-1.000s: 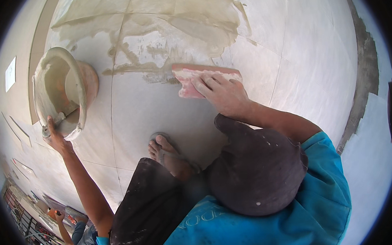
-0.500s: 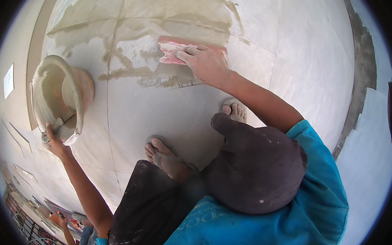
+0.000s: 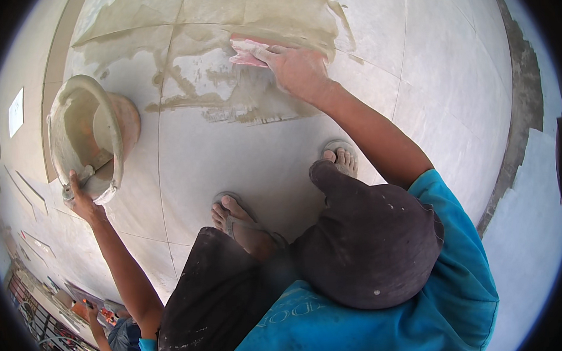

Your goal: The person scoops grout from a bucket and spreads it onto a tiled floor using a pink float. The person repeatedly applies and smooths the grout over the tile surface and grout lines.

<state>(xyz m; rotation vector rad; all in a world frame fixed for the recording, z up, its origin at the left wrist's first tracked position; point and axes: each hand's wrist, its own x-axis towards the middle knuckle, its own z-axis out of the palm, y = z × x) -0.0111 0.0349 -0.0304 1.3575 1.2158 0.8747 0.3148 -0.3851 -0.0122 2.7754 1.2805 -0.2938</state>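
Spreader (image 3: 248,50) in my right hand (image 3: 300,68), pink below and crusted with white on its back, sits out in front of me at the floor, over the wet greenish-grey smear (image 3: 258,95). My right hand is closed around it, a pale, dusty finger or thumb stretched along its back toward the left; the hand covers its right part. I cannot tell whether the whole underside is touching the floor or only one edge.

My left hand (image 3: 83,201) grips the near rim of the bucket (image 3: 127,122), which stands out to my left, tipped so that its mouth faces left and toward me. The rim is thick with dried grey stuff, the outside is a dull orange, and wet-looking mix coats the inner wall. Just beside my left thumb, a crusted lump (image 3: 88,172) sits at the lower inside of the bucket; I cannot tell what it is.

The tiled floor (image 3: 230,152) is pale, with thin dark joint lines running across it. My left foot (image 3: 249,230) and right foot (image 3: 344,159), both in sandals, rest on it near the smear, below my dark trousers (image 3: 372,247). A sheet of white paper (image 3: 16,112) shows beyond the bucket, at the far left. Another person's forearm (image 3: 102,340) shows at the lower left, well apart from my hands.
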